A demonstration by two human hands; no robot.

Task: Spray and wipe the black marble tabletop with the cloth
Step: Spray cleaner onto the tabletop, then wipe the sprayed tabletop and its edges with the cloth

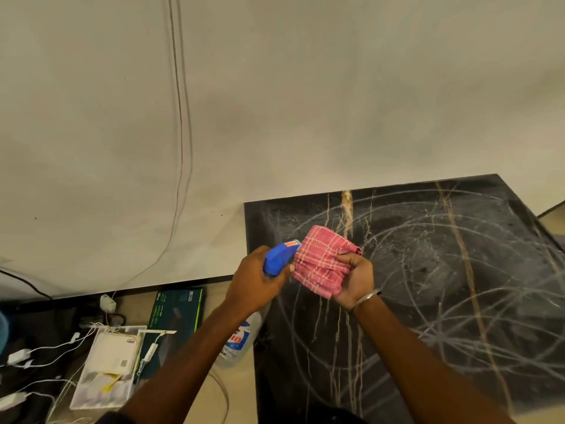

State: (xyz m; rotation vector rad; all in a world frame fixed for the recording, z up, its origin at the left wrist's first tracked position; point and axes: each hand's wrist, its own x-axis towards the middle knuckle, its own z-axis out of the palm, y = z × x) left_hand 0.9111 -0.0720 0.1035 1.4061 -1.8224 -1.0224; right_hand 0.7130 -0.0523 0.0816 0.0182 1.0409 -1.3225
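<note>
left hand point(255, 283) clenches the spray bottle point(279, 257) at the left edge of the black marble tabletop point(458, 301), contents unclear; right hand point(356, 280) grasps the cloth point(321, 258) above it.

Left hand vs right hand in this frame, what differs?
The left hand grips the blue spray bottle at its trigger head; the right hand grips the bunched red checked cloth. The right wrist wears a thin bangle; the left wrist is bare. Shared: both have curled fingers and are held close together above the black marble tabletop.
</note>
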